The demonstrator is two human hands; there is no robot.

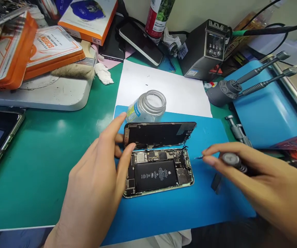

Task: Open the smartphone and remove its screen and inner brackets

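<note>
iPhone, opened, on blue mat; display assembly raised, pinched at one end by left hand; battery in place. Right hand: fingertips closed on small item, too blurred to identify.

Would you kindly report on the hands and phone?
Left hand holding raised screen. Right hand holding tool, off phone. Phone open, battery exposed. Jar behind screen.

Bare left hand, bare right hand
</note>
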